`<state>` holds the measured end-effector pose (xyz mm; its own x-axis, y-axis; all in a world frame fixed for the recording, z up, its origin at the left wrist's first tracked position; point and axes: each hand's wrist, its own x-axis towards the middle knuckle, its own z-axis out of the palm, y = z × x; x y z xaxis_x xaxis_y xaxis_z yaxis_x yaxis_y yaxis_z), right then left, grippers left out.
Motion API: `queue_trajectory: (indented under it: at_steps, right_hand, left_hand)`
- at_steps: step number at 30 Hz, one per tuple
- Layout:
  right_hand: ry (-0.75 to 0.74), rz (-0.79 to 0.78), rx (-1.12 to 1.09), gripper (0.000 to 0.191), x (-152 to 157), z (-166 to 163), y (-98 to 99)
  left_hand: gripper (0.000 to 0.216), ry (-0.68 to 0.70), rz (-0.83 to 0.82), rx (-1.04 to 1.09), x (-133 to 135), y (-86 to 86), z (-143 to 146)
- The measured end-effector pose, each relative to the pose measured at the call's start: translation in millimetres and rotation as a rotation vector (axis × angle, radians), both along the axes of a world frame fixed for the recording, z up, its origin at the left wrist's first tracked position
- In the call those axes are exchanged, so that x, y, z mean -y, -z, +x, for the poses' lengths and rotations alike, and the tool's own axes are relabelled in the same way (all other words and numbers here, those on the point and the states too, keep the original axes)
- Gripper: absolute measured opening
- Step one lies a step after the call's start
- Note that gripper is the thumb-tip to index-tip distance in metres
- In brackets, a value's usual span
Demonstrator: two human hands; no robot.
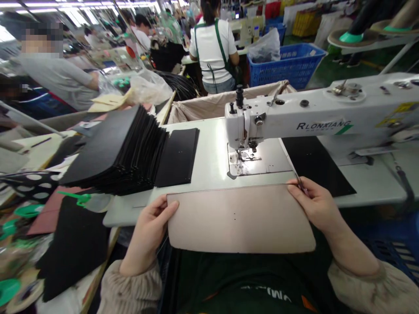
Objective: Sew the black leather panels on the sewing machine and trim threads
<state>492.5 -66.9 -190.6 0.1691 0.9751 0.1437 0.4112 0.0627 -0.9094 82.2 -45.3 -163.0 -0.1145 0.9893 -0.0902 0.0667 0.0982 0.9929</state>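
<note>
A beige panel (pixel 235 222) with rounded lower corners, two small holes and a stitched line along its top edge is stretched between my hands. My left hand (pixel 150 226) pinches its upper left corner between thumb and fingers. At the upper right corner my right hand (pixel 314 205) is closed on the panel. A slim metal tool, perhaps thread snips (pixel 300 183), also sticks out of that hand; its kind is partly hidden. Just beyond the panel stands a white sewing machine (pixel 278 115), its needle area (pixel 242 155) apart from the panel.
Left of the machine, a tall stack of black panels (pixel 108 144) adjoins a lower black pile (pixel 178 157). A black sheet (pixel 314 161) lies under the machine arm. Farther back are a blue crate (pixel 284 65) and a co-worker in a white shirt (pixel 212 48). Cluttered boards line the left.
</note>
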Motion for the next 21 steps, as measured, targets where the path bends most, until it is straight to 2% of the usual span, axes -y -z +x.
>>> queue_trajectory:
  at_steps: [2,6,13,21]
  right_hand:
    - [0.022,-0.033,-0.025,0.030,1,0,-2.5]
    - [0.081,-0.027,-0.007,0.031,2,4,3.8]
    - [0.156,-0.088,-0.028,0.034,2,12,20.2]
    - [0.171,-0.167,-0.034,0.037,-3,12,37.9]
  left_hand:
    - [0.042,0.008,-0.051,0.089,-4,-1.6,11]
    - [0.050,0.031,-0.087,0.124,-7,2.5,21]
    - [0.039,0.058,-0.138,0.200,-2,7.4,34]
    - [0.039,0.083,-0.137,0.140,0,-6.5,37]
